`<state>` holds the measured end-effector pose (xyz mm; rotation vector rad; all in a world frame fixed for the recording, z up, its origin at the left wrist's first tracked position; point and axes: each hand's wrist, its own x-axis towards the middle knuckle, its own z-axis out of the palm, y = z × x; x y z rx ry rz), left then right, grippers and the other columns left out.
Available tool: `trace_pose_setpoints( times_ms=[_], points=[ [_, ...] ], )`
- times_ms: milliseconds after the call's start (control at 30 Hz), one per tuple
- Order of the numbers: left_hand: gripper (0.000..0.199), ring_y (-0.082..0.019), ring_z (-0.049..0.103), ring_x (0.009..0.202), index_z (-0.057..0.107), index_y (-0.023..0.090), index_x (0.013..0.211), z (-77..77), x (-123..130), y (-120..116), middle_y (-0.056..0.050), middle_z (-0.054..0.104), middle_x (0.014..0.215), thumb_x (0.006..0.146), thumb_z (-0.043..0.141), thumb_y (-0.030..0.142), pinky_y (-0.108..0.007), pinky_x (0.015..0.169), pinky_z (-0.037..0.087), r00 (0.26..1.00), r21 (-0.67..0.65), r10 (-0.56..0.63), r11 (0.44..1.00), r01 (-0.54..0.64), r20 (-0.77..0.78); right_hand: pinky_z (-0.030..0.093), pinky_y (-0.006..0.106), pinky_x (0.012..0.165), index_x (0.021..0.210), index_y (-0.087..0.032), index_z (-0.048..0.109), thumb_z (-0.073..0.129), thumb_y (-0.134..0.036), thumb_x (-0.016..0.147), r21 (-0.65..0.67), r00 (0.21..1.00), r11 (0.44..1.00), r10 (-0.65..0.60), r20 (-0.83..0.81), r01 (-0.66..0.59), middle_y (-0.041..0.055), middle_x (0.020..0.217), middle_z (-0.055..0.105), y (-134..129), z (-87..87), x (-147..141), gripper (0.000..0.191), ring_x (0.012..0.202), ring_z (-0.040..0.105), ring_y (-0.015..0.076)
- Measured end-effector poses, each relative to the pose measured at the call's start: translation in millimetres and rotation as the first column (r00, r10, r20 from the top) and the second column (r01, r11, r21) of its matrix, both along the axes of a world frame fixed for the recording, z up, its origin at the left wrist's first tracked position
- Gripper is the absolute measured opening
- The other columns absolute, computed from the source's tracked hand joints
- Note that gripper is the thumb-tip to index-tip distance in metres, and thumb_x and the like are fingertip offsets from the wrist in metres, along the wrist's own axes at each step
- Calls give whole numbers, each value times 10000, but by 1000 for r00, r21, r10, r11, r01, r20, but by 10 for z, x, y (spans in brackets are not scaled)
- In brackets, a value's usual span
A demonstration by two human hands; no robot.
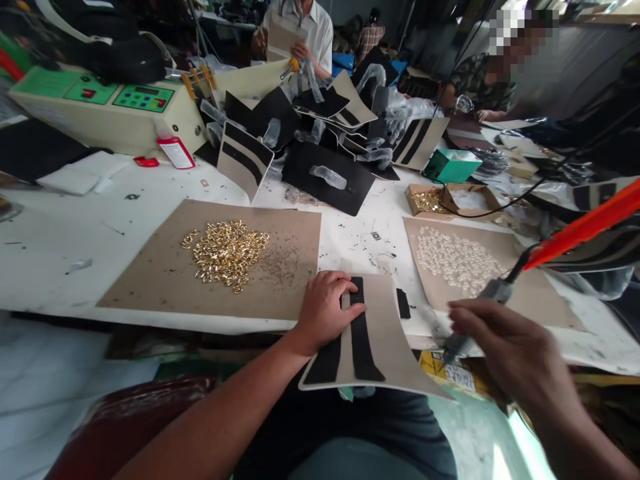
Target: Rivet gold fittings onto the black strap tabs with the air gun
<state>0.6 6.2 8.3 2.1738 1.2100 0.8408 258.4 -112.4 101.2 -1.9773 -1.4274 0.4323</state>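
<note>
Your left hand lies on the beige panel, thumb and fingers on its far left part; whether they pinch it or only press, I cannot tell. The panel is on the front edge of the table, and its near end hangs out above your lap. Its two black stripes run from the far end toward you. Your right hand is closed around a grey tool, to the right of the panel and apart from it. The tool's long axis is slanted: the top, with the orange cord, goes up to the right, and the tip points down to the left. The tip and this hand are blurred, your fingers hide the tool's middle, and the cord is cut off at the right border. Your left hand and forearm cover part of the panel's left side.
</note>
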Motion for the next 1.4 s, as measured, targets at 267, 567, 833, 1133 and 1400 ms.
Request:
trace_pose_setpoints(
  times_ms=[267, 567, 833, 1133, 1400],
  points=[
    [238, -278, 632, 1165, 756, 251, 967, -14, -4, -30, -52, 730, 1183, 798, 877, 367, -460, 1031, 475, 1000, 13, 9, 1000, -10, 15, 510, 332, 837, 854, -255, 784, 652, -399, 918, -137, 876, 871, 445, -186, -471, 24, 913, 757, 942, -615, -666, 206, 875, 682, 216],
    [262, -272, 613, 1186, 741, 235, 980, -20, -20, -25, -45, 720, 1210, 792, 881, 353, -464, 1041, 468, 1000, 3, 3, 1000, -3, 26, 414, 286, 609, 765, -240, 741, 666, -370, 865, -282, 910, 865, 391, -138, -414, -5, 756, 722, 1031, -577, -690, 181, 695, 624, 177],
    [245, -292, 619, 1172, 742, 246, 967, -13, -26, -30, -70, 721, 1201, 788, 880, 341, -480, 1033, 474, 1000, -1, 0, 1000, 0, 28, 385, 271, 561, 728, -233, 715, 663, -373, 836, -310, 897, 842, 418, -141, -441, -8, 691, 692, 1070, -538, -688, 185, 659, 603, 173],
    [269, -294, 633, 1175, 743, 243, 976, -9, -3, 8, -51, 730, 1182, 769, 897, 322, -478, 1029, 479, 1000, 22, 6, 1000, -6, 10, 488, 294, 728, 842, -236, 726, 597, -307, 946, -79, 908, 909, 396, -137, -409, 14, 873, 731, 843, -435, -723, 180, 803, 655, 185],
    [220, -308, 643, 1155, 722, 252, 962, 24, 12, 85, -51, 731, 1175, 789, 858, 266, -493, 1013, 475, 999, 51, -16, 999, 18, -34, 532, 347, 712, 989, -231, 669, 728, -579, 865, 204, 874, 851, -459, -161, 485, 55, 894, 713, -303, -557, -47, 374, 784, 679, 244]
  ],
)
